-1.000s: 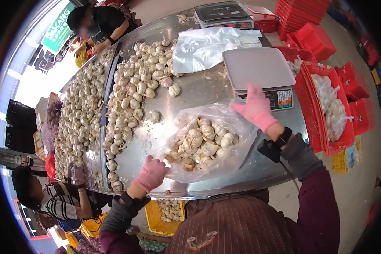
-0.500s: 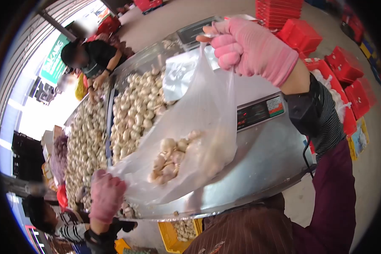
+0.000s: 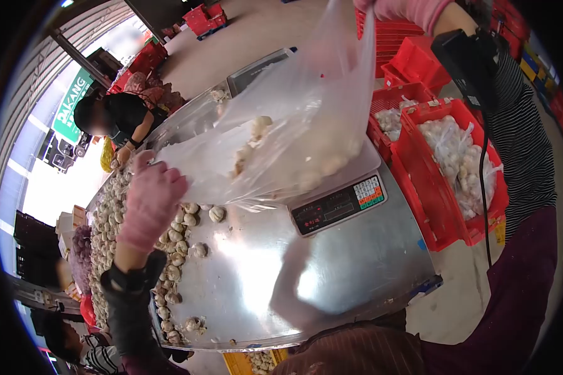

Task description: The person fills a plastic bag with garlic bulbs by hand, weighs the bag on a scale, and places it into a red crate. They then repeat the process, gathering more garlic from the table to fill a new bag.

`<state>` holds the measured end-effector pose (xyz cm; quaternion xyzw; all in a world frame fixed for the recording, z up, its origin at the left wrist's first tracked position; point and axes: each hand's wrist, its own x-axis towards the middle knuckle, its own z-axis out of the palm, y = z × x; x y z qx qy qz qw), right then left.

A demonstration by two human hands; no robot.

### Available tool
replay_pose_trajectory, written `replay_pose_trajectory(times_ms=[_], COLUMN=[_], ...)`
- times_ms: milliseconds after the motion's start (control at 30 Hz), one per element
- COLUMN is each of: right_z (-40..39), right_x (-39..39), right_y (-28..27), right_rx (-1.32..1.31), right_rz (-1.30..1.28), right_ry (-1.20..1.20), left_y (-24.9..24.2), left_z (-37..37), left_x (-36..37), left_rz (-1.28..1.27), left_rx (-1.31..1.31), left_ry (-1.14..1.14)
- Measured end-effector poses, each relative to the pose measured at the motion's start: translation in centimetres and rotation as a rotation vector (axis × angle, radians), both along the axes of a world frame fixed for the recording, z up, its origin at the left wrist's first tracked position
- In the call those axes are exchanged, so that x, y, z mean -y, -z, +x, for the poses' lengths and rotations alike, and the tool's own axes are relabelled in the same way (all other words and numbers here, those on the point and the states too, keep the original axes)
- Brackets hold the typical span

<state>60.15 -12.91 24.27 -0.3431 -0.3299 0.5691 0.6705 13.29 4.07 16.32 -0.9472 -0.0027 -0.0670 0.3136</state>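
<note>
A clear plastic bag [image 3: 281, 144] with several garlic bulbs [image 3: 259, 128] inside is stretched between my two pink-gloved hands. My right hand [image 3: 406, 11], partly cut off by the top edge of the view, grips one upper end of the bag. On the other side, my left hand [image 3: 155, 199] is closed on the bag's left corner. The bag hangs tilted above the digital scale [image 3: 339, 206], hiding much of its pan. Below and left of the bag, loose garlic bulbs [image 3: 172, 269] lie on the metal table [image 3: 244, 294].
Red crates [image 3: 413, 187] on the right hold bagged garlic [image 3: 453, 153]. One co-worker [image 3: 122, 119] leans over the garlic at the far left; another person [image 3: 75, 344] is at lower left. A yellow crate [image 3: 238, 362] with garlic stands below the table's near edge.
Both hands have risen, carrying the bag upward and away from me. My right hand has moved up and right, my left hand mostly up. More of the scale and tabletop shows.
</note>
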Motion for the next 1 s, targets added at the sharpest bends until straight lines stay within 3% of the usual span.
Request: replay_pose_trajectory(times_ms=[67,133,233,300,367,400,433,500,567,700,900,1000], right_z=[0.0,0.4,1.8,0.3,1.2,3.4,3.5,2.2,0.9,-0.4,-1.4,-0.1], right_x=[-0.7,0.7,0.6,0.6,0.5,0.7,0.1,-0.3,-0.1,0.4,-0.2,-0.5], right_y=[1.4,3.7,5.0,2.2,1.5,2.4,3.5,5.6,7.0,8.2,9.9,8.1], right_rx=[0.001,0.007,0.011,-0.098,-0.001,-0.033,-0.031,0.133,0.064,0.175,0.398,0.317], right_rz=[0.041,0.076,0.106,-0.19,-0.216,-0.154,-0.157,-0.179,-0.237,-0.288,-0.337,-0.149], right_ry=[-0.11,-0.213,-0.337,0.414,0.458,0.279,0.245,0.502,0.509,0.504,0.524,0.455], left_y=[1.8,4.5,4.8,4.0,3.2,3.6,4.5,7.3,9.1,10.9,9.0,7.7], left_z=[3.4,5.5,7.3,7.8,7.7,7.6,7.7,8.1,8.7,10.2,11.9,11.4], left_x=[0.7,-0.4,-1.5,-2.3,-2.2,-1.9,-1.7,-2.4,-2.8,-3.9,-3.0,-3.6], left_rz=[0.023,0.015,0.024,0.041,-0.002,0.025,0.023,0.051,0.006,-0.025,-0.263,-0.166], left_rx=[-0.132,-0.142,-0.173,-0.193,-0.045,-0.042,-0.044,-0.112,-0.082,0.033,-0.049,0.009], left_ry=[-0.088,-0.019,-0.031,-0.08,0.039,0.032,0.023,-0.037,-0.06,-0.035,-0.193,-0.102])
